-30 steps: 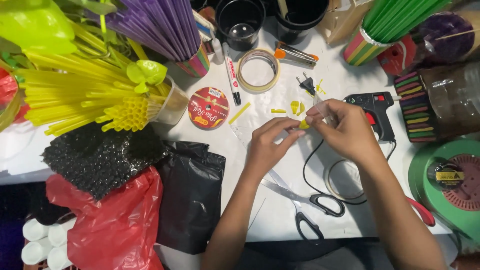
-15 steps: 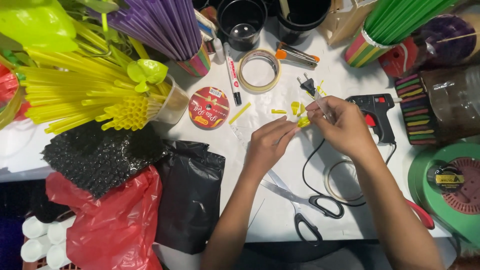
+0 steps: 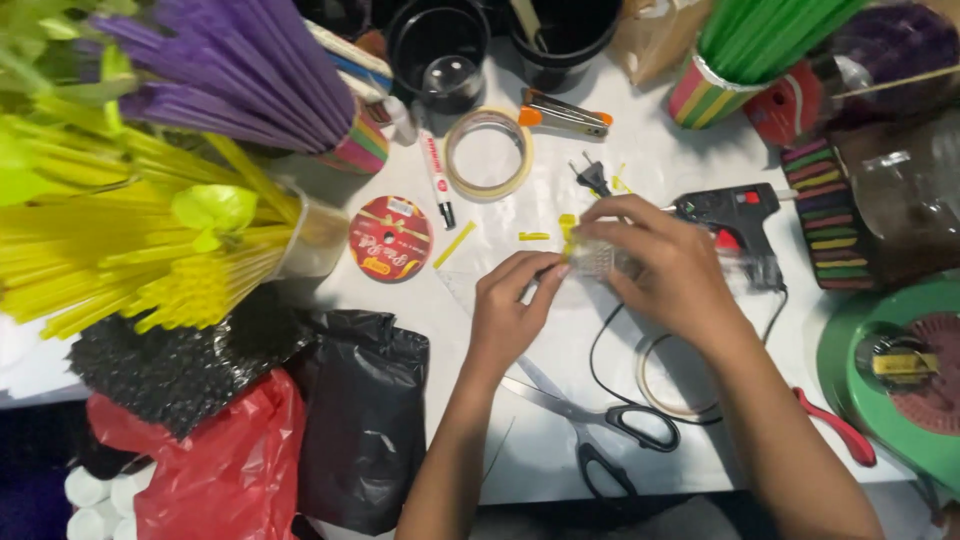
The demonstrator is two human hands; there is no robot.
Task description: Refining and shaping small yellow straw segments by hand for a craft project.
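Nearest us on the white tabletop: black-handled scissors, a black bag and a red bag at the near edge. Mid-tabletop, our left hand and right hand meet, each grip pinching a small clear piece with yellow bits; it is blurred, so perhaps plastic. Since half a second ago, both hands sit slightly nearer us. Beyond: black glue gun, tape roll. Farthest: striped cup of green straws, cup of purple straws, clear cup of yellow straws. Open room lies between the scissors and the black bag.
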